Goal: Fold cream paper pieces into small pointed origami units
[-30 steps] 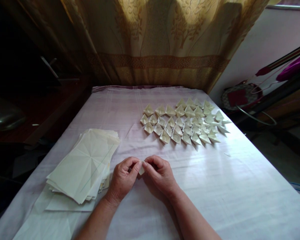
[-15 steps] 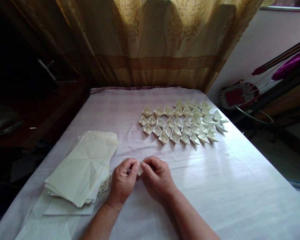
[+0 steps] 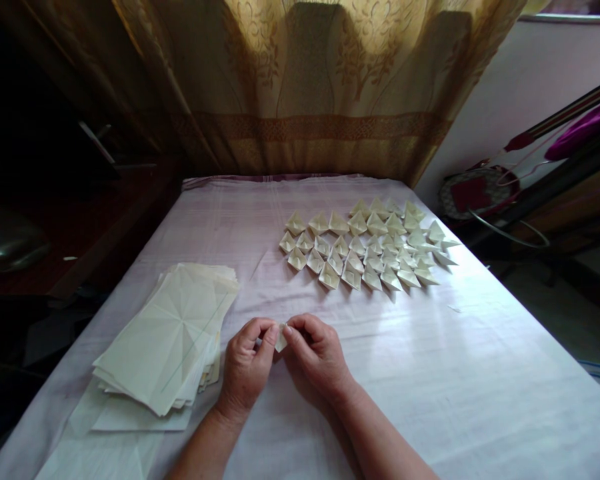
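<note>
Between my two hands is a small folded piece of pale paper (image 3: 281,339), mostly covered by my fingers. My left hand (image 3: 250,357) pinches its left side between thumb and forefinger. Thumb and curled fingers of my right hand (image 3: 317,350) grip the opposite side. Both hands are just above the cloth near the front middle. Beyond them to the right, several folded paper boats (image 3: 353,257) stand in uneven rows. A stack of creased paper sheets (image 3: 170,333) lies to the left of my left hand.
A pale checked cloth (image 3: 430,387) covers the table. At the far edge hangs a golden patterned curtain (image 3: 305,80). To the left stands a dark reddish wooden surface (image 3: 130,213); a round patterned bag (image 3: 475,193) sits beyond the right edge.
Both hands hold the same pinch on the paper, with almost no movement. The whole view has shifted very slightly.
</note>
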Available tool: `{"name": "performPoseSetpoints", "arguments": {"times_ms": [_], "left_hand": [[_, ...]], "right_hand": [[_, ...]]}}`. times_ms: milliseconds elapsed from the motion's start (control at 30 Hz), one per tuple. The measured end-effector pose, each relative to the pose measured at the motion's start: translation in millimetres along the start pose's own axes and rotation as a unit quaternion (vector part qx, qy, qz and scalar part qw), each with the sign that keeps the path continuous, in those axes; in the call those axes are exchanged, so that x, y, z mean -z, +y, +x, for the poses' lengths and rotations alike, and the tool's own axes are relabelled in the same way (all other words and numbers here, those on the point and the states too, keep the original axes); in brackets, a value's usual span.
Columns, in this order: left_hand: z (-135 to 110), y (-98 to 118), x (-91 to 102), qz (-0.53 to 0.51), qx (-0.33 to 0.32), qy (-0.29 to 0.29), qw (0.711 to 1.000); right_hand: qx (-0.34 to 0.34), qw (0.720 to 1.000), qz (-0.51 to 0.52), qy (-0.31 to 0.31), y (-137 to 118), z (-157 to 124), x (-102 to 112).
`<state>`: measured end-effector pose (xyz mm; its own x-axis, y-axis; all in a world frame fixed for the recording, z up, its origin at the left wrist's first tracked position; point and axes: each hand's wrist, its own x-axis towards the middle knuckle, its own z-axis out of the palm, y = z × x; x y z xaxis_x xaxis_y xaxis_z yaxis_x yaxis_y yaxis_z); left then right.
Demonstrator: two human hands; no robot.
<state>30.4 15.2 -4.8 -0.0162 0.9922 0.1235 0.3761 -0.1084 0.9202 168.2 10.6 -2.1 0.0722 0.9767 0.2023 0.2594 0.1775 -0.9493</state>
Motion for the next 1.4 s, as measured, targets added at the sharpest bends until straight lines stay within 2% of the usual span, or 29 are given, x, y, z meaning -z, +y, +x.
{"name": "performPoseSetpoints", "arguments": {"times_ms": [300,533,733,867,1033,1167,1233,1333,1400], "left_hand": [[-1,0,0.0,0.008,-0.001,0.026,1.000],[0,-1,-1.9,0.018,-0.019,0.051,0.998],[0,-7,-2.0,-0.016,0.014,0.063,0.998],[1,-10,-2.6,-0.049,0.053,0.037,0.997],[2,-14,-4.0,-0.058,0.074,0.023,0.995],[5,-14,-1.2,0.003,0.033,0.065,0.997],[7,-13,2.6,0.056,-0.012,0.073,0.996],[9,-11,8.7,0.140,-0.116,0.040,0.983],[10,-10,10.8,0.187,-0.158,0.015,0.969]], "right_hand": [[-0.002,1.000,0.021,0.004,-3,-2,-2],[0.037,0.998,-0.032,0.030,4,-1,-2],[0.026,0.997,-0.027,0.064,6,-2,-2],[-0.010,0.997,-0.004,0.075,10,0,0],[-0.013,0.995,0.001,0.098,15,5,5],[-0.020,0.994,-0.053,0.089,17,9,13],[-0.008,0.990,-0.111,0.082,17,10,16],[0.028,0.977,-0.198,0.075,16,11,19],[0.042,0.970,-0.232,0.067,16,11,19]]}}
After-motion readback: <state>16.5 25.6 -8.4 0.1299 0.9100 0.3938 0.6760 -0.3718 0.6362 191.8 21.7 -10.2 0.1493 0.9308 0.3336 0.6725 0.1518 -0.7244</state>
